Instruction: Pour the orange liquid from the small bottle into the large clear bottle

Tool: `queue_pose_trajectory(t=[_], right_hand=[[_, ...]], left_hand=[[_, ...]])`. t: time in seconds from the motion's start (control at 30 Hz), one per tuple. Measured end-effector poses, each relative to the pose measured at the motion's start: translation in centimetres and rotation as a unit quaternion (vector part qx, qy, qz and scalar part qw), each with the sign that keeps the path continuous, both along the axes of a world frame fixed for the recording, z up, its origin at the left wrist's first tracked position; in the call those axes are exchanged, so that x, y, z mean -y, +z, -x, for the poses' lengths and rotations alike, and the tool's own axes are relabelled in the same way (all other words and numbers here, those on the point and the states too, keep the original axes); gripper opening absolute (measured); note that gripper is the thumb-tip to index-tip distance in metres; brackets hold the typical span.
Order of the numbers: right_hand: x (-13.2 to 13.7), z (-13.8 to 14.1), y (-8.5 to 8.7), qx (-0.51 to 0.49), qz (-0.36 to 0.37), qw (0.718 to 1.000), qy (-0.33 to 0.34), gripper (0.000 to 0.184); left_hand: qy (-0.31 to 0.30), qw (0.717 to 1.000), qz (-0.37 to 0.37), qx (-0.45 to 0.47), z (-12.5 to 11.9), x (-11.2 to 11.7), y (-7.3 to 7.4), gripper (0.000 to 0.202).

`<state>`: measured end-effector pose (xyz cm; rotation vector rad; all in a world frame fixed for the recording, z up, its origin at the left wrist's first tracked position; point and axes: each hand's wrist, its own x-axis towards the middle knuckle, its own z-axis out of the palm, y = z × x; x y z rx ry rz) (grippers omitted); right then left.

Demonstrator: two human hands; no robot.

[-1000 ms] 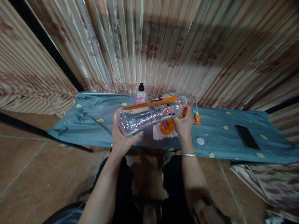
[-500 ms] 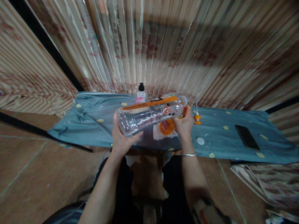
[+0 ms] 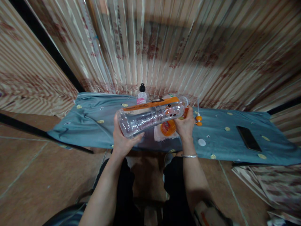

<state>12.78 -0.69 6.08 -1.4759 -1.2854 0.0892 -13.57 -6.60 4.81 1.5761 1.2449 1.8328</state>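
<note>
A large clear plastic bottle with an orange label is tilted almost level above the table, its neck toward the right. My left hand is closed around its base end. My right hand grips an orange bottle near its neck, just below the mouth of the clear one; part of it is hidden behind the clear bottle and my fingers. Under the orange bottle lies a white cloth. To the right sits an orange pump head with a thin tube pointing up. A round white cap lies close to my right wrist.
The narrow table wears a blue-green patterned cloth. At its back edge stands a small bottle with a black top. A black phone lies at the right. Behind hangs a pleated striped curtain, and dark metal poles frame the sides.
</note>
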Motion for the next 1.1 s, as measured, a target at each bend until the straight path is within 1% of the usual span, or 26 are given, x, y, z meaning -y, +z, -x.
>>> queue_pose_trajectory(t=[0.2, 0.53, 0.73, 0.97, 1.1], right_hand=[[0.04, 0.09, 0.23, -0.008, -0.002, 1.0, 0.0, 0.063], [-0.1, -0.08, -0.25, 0.008, 0.001, 1.0, 0.001, 0.061], [-0.07, -0.07, -0.18, 0.015, -0.003, 1.0, -0.003, 0.06], [-0.15, -0.06, -0.25, 0.014, -0.002, 1.0, -0.005, 0.061], [-0.13, -0.09, -0.28, 0.014, -0.001, 1.0, 0.0, 0.061]], left_hand=[[-0.009, 1.0, 0.002, -0.001, -0.05, 0.03, 0.12, 0.114], [0.003, 1.0, -0.001, -0.005, -0.04, -0.05, -0.06, 0.115], [-0.004, 1.0, 0.001, -0.006, 0.06, -0.06, -0.21, 0.114], [-0.003, 1.0, -0.002, -0.003, 0.06, -0.03, 0.05, 0.116], [-0.001, 1.0, 0.012, 0.001, 0.02, 0.0, 0.09, 0.116]])
